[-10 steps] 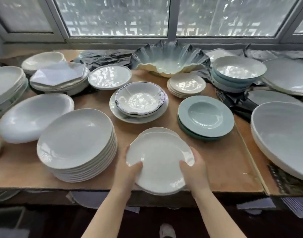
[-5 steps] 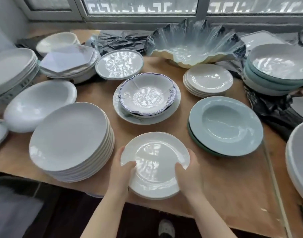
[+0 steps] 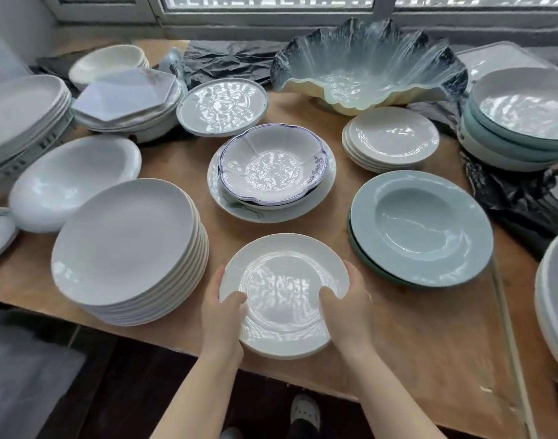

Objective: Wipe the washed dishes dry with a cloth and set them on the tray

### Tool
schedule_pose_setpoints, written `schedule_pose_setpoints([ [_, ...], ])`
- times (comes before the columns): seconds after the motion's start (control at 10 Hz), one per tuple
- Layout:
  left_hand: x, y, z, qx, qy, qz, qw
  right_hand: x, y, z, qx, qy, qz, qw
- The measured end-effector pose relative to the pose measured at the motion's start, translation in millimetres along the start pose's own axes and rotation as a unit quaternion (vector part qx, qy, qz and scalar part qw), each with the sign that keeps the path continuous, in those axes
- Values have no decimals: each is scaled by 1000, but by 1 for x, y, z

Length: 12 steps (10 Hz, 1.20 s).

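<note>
A small white plate (image 3: 284, 293) lies at the near edge of the wooden table (image 3: 429, 343), with another plate edge showing under it. My left hand (image 3: 222, 315) grips its left rim, thumb on top. My right hand (image 3: 347, 305) grips its right rim the same way. No cloth or tray shows in the head view.
A tall stack of white plates (image 3: 125, 245) stands just left. A blue-rimmed bowl (image 3: 272, 163) on a plate lies behind, pale green deep plates (image 3: 420, 226) at right. Further back are a large wavy glass bowl (image 3: 366, 64), stacked bowls (image 3: 521, 118) and black crumpled plastic (image 3: 227, 58).
The camera has moved closer and tilted down. Both hands have kept their hold on the small plate, which now lies flatter and a little further onto the table.
</note>
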<state>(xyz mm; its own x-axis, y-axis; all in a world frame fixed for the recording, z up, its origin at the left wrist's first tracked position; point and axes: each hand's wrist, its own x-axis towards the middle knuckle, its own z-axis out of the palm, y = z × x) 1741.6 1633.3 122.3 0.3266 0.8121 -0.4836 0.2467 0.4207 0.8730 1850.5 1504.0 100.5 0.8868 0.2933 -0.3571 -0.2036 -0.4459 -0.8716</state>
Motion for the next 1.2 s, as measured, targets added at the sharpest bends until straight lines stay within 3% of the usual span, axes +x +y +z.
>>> schedule_pose_setpoints([
  [0.5,7,-24,8,38,22,52,998,9,16,3,74,32,7,997],
  [0.7,12,-31,4,63,-2,66,996,7,25,5,51,16,-13,998],
  [0.8,16,-31,1,133,-34,83,987,7,25,5,37,11,-33,999],
  [1.1,23,-29,-17,324,-87,171,926,7,18,-2,-5,4,-40,999],
  [1.2,24,-15,-22,372,-81,238,894,5,14,-8,-38,9,-51,998],
])
